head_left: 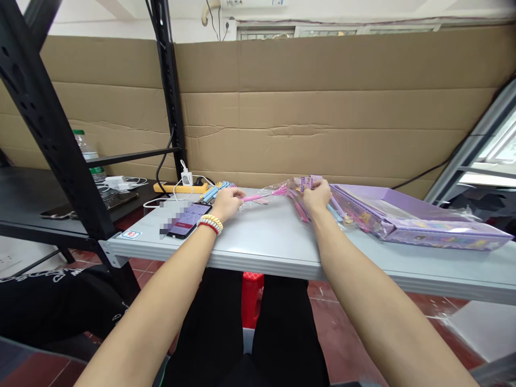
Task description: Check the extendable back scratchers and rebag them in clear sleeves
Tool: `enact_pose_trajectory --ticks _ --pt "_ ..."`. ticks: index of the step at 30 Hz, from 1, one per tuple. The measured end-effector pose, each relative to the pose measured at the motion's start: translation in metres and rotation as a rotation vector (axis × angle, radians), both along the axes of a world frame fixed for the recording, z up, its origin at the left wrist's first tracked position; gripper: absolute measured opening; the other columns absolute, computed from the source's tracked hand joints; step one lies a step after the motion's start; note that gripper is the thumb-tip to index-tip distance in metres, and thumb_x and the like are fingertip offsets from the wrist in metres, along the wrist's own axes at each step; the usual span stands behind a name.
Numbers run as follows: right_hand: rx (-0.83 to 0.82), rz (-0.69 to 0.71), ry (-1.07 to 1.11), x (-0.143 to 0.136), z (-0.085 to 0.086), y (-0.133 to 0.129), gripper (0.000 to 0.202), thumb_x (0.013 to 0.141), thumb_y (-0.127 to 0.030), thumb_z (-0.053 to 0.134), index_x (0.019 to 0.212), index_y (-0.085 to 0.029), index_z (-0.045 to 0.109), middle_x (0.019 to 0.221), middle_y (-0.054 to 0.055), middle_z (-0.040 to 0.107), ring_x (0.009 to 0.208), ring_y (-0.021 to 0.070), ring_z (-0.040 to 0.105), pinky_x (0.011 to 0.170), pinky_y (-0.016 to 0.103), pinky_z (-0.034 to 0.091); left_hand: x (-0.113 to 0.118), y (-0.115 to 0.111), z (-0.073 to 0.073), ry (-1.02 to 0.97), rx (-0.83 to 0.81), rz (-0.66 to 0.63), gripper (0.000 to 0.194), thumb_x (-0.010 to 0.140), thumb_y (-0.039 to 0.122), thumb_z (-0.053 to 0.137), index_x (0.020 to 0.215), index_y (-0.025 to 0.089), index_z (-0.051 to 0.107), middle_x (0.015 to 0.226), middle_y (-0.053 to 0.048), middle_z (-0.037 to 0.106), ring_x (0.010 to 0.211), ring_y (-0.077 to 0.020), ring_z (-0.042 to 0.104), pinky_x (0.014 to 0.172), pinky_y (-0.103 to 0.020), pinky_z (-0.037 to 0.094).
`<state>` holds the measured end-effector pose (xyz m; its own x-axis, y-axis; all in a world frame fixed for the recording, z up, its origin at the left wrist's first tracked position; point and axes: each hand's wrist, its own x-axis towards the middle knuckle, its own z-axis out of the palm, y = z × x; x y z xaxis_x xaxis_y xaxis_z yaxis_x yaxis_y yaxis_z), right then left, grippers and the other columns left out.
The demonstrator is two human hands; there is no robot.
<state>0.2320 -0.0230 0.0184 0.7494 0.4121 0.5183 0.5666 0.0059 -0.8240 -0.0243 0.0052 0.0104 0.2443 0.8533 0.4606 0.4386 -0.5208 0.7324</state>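
Gripped a slim pink stick (255, 198) by its end in the left hand (228, 205), mid-frame, closed the right hand (317, 195), right of centre, on a crinkly clear plastic bag (295, 193) holding pink sticks (299, 209), and noted a shallow, glossy, open purple box (439, 237) with transparent film (464, 214) along its rim, frame right.

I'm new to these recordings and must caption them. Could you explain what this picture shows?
No machine here, just a person working bare-handed, seen by one camera worn on their head, looking forward and down. The left hand holds one end of a slim pink stick. The right hand is at a clear plastic packet of pink sticks; its exact grip is hard to see. On the light-grey tabletop lie a black phone with a lit purple screen, a bundle of slim light-blue sticks, and a shallow purple rectangular box at the right.
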Motion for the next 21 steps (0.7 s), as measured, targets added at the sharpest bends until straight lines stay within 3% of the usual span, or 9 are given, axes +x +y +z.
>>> enact_pose_trajectory --ticks 4,11,17,21 --pt "0.061 -0.001 -0.054 0.0031 -0.0018 0.0004 0.022 0.061 -0.009 0.055 0.081 -0.018 0.058 0.078 0.003 0.062 0.081 0.0201 0.055 0.087 0.036 0.04 0.0002 -0.0005 0.0003 -0.001 -0.006 0.01 0.029 0.064 0.008 0.058 0.088 0.013 0.074 0.08 -0.004 0.072 0.077 -0.0176 0.065 0.081 -0.031 0.052" --pt "-0.049 0.005 -0.064 0.0065 -0.0018 0.001 0.008 0.061 -0.019 0.061 0.068 -0.017 0.064 0.067 0.004 0.066 0.074 0.0218 0.06 0.086 0.038 0.04 0.0012 -0.0019 0.0013 0.019 0.004 0.01 0.028 0.065 0.007 0.059 0.088 0.013 0.074 0.081 -0.004 0.072 0.077 -0.017 0.065 0.081 -0.03 0.052" --pt "-0.083 -0.032 0.054 0.004 0.0041 -0.0048 0.019 0.048 -0.019 0.073 0.063 -0.019 0.061 0.073 0.003 0.068 0.086 0.0253 0.061 0.09 0.038 0.041 0.0015 -0.0044 0.0018 0.043 0.019 0.024 0.029 0.066 0.007 0.059 0.09 0.013 0.074 0.084 -0.004 0.073 0.078 -0.0166 0.065 0.083 -0.03 0.051" --pt "-0.056 0.056 0.105 0.0056 0.0006 -0.0031 0.026 0.042 -0.019 0.077 0.059 -0.02 0.056 0.06 -0.001 0.061 0.071 0.0222 0.061 0.081 0.037 0.046 0.001 -0.0036 0.0012 0.063 0.027 0.038 0.029 0.066 0.007 0.059 0.09 0.013 0.074 0.085 -0.004 0.073 0.079 -0.0168 0.065 0.084 -0.03 0.051"
